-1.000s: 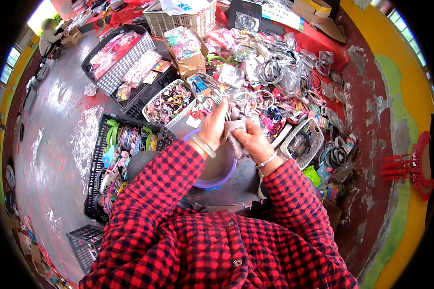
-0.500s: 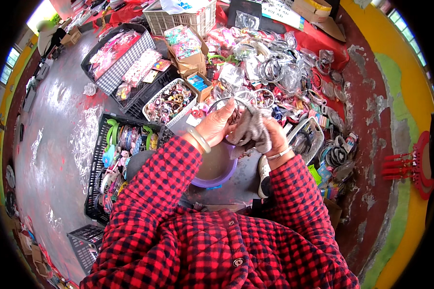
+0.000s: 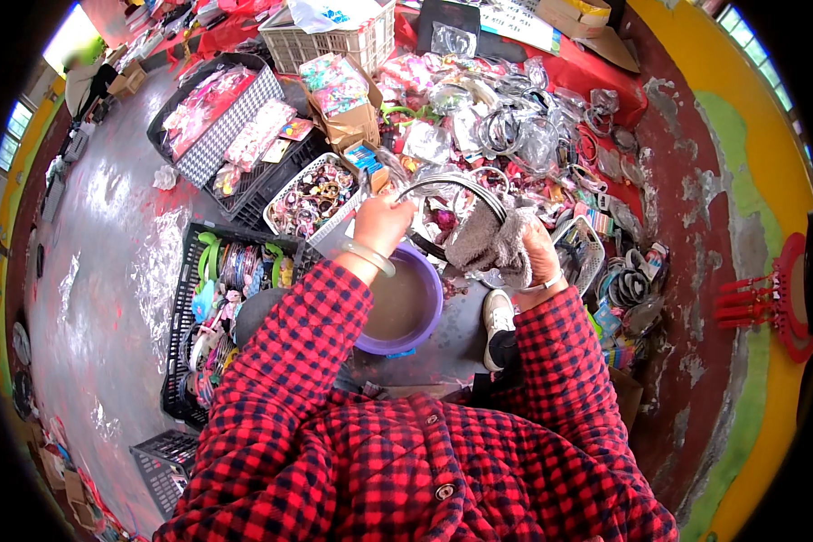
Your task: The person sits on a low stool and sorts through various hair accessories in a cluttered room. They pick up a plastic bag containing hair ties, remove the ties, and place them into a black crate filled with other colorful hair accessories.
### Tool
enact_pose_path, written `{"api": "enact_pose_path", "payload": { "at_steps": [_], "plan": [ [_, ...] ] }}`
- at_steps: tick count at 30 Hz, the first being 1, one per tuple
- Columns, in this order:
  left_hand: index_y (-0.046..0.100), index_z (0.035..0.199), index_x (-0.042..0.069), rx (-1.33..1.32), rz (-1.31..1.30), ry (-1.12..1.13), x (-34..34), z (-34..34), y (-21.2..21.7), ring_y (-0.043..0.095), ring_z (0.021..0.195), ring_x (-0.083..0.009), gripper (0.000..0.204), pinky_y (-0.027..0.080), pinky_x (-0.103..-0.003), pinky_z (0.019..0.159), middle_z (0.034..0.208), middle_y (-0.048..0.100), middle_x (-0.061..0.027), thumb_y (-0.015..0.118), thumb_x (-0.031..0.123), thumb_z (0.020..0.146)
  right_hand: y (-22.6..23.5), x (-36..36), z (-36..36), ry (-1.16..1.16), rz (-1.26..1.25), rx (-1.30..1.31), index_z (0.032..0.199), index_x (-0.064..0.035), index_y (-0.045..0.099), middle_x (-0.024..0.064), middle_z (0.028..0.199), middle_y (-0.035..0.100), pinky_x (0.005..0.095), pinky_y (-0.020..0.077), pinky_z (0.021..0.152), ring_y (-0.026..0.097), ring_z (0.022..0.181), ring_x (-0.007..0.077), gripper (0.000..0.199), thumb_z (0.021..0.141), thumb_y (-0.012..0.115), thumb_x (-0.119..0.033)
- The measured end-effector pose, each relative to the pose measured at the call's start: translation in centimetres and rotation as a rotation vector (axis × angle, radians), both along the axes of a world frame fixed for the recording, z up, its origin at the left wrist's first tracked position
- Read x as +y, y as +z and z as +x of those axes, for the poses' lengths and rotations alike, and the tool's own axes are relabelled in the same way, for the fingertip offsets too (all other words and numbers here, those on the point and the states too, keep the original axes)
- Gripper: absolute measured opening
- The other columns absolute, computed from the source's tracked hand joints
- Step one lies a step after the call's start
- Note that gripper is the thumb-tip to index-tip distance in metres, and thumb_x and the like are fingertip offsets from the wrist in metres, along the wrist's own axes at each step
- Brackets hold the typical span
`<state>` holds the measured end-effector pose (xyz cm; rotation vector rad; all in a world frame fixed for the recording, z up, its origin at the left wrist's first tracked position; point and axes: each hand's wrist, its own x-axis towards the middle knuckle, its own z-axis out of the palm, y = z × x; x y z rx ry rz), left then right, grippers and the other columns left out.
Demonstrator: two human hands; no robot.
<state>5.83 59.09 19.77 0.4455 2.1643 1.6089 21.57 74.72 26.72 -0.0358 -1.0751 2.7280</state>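
My left hand (image 3: 384,224) is closed round one end of a few dark, thin headbands (image 3: 465,181), which arch up and over to the right. My right hand (image 3: 540,255) is closed on a grey-brown cloth (image 3: 490,242) that is wrapped about the headbands' other end. The cloth hides that end and part of my right fingers. Below and between my hands stands a purple basin (image 3: 435,312) with cloudy water in it.
A heap of headbands and plastic bags (image 3: 524,135) lies ahead. At the left are a black crate of hair accessories (image 3: 173,334), a white basket (image 3: 339,217) and a cardboard box (image 3: 357,122). Another white basket (image 3: 596,257) is at the right, and my shoe (image 3: 497,316) beside the basin.
My hands have drawn apart, left hand leftward and right hand rightward. The headbands now show as a wide arch between them, and the cloth has shifted to the right.
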Motion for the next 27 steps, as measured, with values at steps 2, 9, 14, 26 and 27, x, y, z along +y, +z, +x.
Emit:
{"api": "enact_pose_path", "payload": {
  "at_steps": [2, 9, 14, 26, 27],
  "plan": [
    [0.065, 0.081, 0.003, 0.02, 0.009, 0.096, -0.5, -1.1, 0.7, 0.047, 0.052, -0.0037, 0.019, 0.037, -0.023, 0.046, 0.062, 0.057, 0.0014, 0.066, 0.021, 0.077, 0.1, 0.1, 0.0, -0.039, 0.016, -0.027, 0.099, 0.0013, 0.056, 0.0091, 0.087, 0.062, 0.0303, 0.0509, 0.067, 0.061, 0.075, 0.0187, 0.032, 0.078, 0.066, -0.021],
    [0.056, 0.083, 0.003, -0.652, 0.989, -0.003, -1.9, -0.5, 6.5, 0.058, 0.06, -0.0178, 0.009, 0.05, -0.028, 0.061, 0.083, 0.063, -0.0115, 0.061, 0.006, 0.077, -1.7, 1.6, -0.7, -0.22, 0.335, -0.123, 0.108, 0.0011, 0.05, 0.0094, 0.09, 0.061, 0.0293, 0.0504, 0.071, 0.061, 0.082, 0.0196, 0.025, 0.085, 0.053, -0.008],
    [0.057, 0.095, 0.004, -0.731, 0.894, -0.185, -0.8, 0.4, 3.2, 0.054, 0.065, -0.0142, 0.02, 0.045, -0.03, 0.065, 0.073, 0.057, -0.0029, 0.064, 0.014, 0.079, -1.7, -0.5, -1.3, -0.171, 0.569, -0.131, 0.104, -0.0064, 0.05, 0.0011, 0.09, 0.057, 0.0236, 0.0466, 0.072, 0.056, 0.084, 0.0104, 0.024, 0.083, 0.046, 0.005],
    [0.057, 0.091, 0.004, -0.931, 0.795, -0.196, -0.6, 2.3, 5.2, 0.056, 0.054, -0.0117, 0.014, 0.046, -0.022, 0.049, 0.072, 0.06, -0.0047, 0.063, 0.006, 0.079, -1.5, -2.2, -1.5, 0.176, 1.178, -0.367, 0.088, -0.0024, 0.056, 0.014, 0.069, 0.06, 0.0312, 0.0464, 0.057, 0.062, 0.065, 0.0164, 0.016, 0.076, 0.06, -0.012],
    [0.057, 0.091, 0.004, -0.875, 0.771, -0.195, -0.5, 2.5, 5.6, 0.056, 0.055, -0.0116, 0.015, 0.046, -0.022, 0.049, 0.072, 0.06, -0.0047, 0.064, 0.005, 0.078, -1.7, -2.2, -1.5, 0.138, 1.204, -0.346, 0.089, -0.0027, 0.058, 0.0115, 0.07, 0.061, 0.0295, 0.0464, 0.058, 0.06, 0.066, 0.0121, 0.016, 0.076, 0.06, -0.012]
  ]
}}
